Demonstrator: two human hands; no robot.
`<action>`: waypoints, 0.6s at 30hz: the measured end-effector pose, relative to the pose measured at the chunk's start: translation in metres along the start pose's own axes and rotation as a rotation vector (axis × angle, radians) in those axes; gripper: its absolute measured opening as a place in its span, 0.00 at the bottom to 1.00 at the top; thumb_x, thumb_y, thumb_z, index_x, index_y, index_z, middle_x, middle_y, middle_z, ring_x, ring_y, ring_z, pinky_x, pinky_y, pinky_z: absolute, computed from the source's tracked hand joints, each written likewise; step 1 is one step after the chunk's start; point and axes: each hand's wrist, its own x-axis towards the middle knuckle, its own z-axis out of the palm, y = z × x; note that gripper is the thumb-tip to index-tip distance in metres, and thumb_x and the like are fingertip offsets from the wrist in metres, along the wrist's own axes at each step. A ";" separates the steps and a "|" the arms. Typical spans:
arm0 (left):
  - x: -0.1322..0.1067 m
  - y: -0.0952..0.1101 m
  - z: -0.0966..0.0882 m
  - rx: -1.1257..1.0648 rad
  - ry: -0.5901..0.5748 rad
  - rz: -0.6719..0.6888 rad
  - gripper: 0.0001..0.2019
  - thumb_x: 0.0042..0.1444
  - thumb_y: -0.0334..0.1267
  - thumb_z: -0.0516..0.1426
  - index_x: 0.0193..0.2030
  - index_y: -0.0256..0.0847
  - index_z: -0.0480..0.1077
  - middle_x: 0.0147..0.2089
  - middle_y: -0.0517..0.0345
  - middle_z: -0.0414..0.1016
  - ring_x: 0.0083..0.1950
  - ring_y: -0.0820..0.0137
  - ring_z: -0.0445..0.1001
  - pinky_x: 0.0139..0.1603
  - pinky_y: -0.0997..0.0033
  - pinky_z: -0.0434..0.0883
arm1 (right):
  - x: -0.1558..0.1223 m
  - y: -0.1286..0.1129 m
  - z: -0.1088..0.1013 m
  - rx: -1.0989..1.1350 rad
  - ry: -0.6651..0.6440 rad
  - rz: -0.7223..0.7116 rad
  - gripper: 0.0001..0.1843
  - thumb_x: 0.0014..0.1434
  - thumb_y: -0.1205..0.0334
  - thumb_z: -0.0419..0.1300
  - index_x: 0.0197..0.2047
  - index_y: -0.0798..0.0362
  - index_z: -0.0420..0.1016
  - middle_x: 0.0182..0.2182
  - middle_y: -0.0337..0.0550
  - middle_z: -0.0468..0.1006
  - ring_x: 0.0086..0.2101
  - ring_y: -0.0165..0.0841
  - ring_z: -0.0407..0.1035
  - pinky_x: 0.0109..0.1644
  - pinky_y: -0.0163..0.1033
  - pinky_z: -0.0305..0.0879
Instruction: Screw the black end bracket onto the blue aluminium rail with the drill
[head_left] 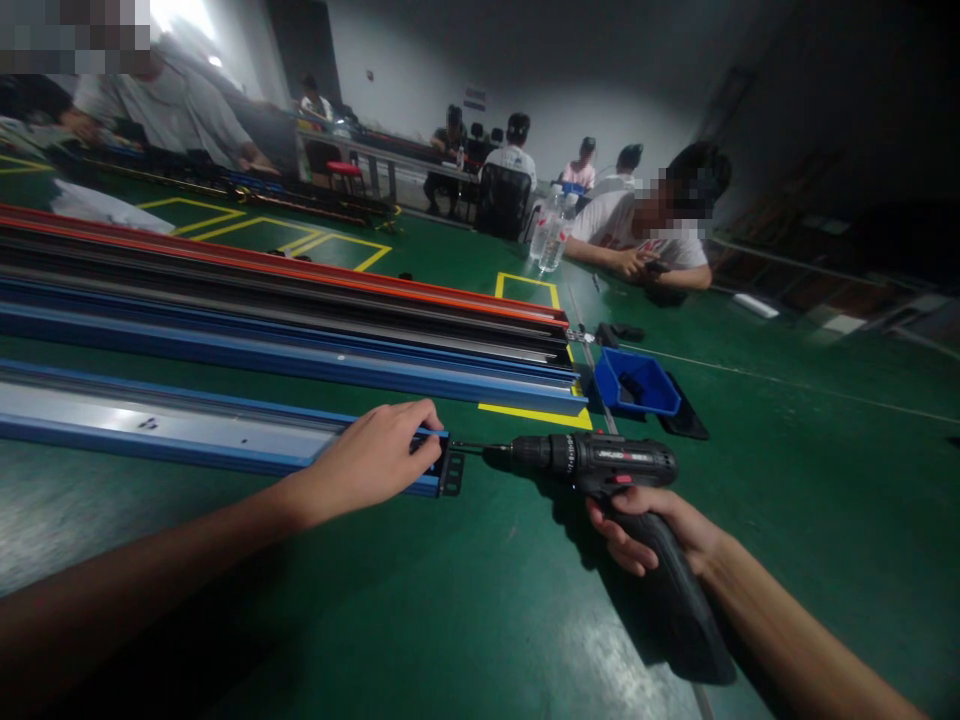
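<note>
My left hand [375,455] is closed over the right end of a long blue metal rail [165,425] lying on the green table, fingers curled on its top edge beside a small black end bracket [451,473]. My right hand [649,525] grips the handle of a black cordless drill [600,462]. The drill lies level, its bit pointing left and touching the black bracket at the rail's end.
More long rails in blue, black and orange [300,310] lie stacked farther back. A blue bin [637,385] with small black parts stands behind the drill. Water bottles [551,235] stand near a seated person [645,240]; several other people sit at tables behind.
</note>
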 end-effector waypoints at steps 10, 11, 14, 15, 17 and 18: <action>0.000 0.000 0.000 -0.017 -0.011 -0.006 0.10 0.65 0.42 0.51 0.45 0.44 0.71 0.46 0.54 0.80 0.46 0.58 0.78 0.47 0.58 0.70 | 0.000 -0.001 0.003 0.002 -0.001 -0.002 0.14 0.63 0.59 0.62 0.42 0.63 0.81 0.27 0.40 0.76 0.17 0.20 0.61 0.26 0.31 0.68; 0.000 0.000 0.000 -0.016 -0.014 -0.011 0.09 0.65 0.42 0.51 0.45 0.45 0.71 0.46 0.54 0.80 0.47 0.58 0.78 0.47 0.58 0.70 | 0.000 -0.001 0.002 0.003 0.000 -0.003 0.14 0.63 0.59 0.62 0.42 0.63 0.81 0.27 0.40 0.76 0.17 0.21 0.61 0.26 0.31 0.68; -0.001 0.001 -0.001 -0.020 -0.020 -0.019 0.09 0.65 0.42 0.51 0.45 0.45 0.71 0.46 0.54 0.80 0.47 0.58 0.78 0.47 0.57 0.70 | 0.000 -0.001 0.002 0.006 0.003 0.000 0.14 0.63 0.60 0.62 0.42 0.64 0.81 0.27 0.41 0.76 0.17 0.21 0.61 0.26 0.31 0.69; -0.001 0.001 -0.001 -0.023 -0.020 -0.018 0.10 0.65 0.42 0.51 0.45 0.45 0.71 0.46 0.54 0.80 0.46 0.58 0.78 0.47 0.57 0.70 | 0.000 -0.001 0.002 0.006 0.005 0.000 0.14 0.63 0.60 0.62 0.42 0.64 0.80 0.27 0.41 0.76 0.17 0.21 0.61 0.26 0.31 0.68; -0.001 0.001 -0.001 -0.030 -0.021 -0.017 0.10 0.65 0.42 0.51 0.45 0.45 0.71 0.46 0.54 0.80 0.46 0.59 0.78 0.46 0.58 0.69 | 0.000 -0.001 0.002 0.008 0.012 0.003 0.14 0.63 0.60 0.62 0.42 0.64 0.80 0.27 0.41 0.76 0.17 0.20 0.61 0.26 0.31 0.68; -0.001 0.001 -0.001 -0.032 -0.021 -0.018 0.10 0.65 0.42 0.51 0.45 0.45 0.71 0.46 0.54 0.80 0.46 0.59 0.78 0.46 0.58 0.69 | 0.000 -0.001 0.002 0.008 0.016 0.005 0.14 0.63 0.60 0.63 0.42 0.64 0.80 0.27 0.41 0.76 0.17 0.20 0.61 0.26 0.31 0.68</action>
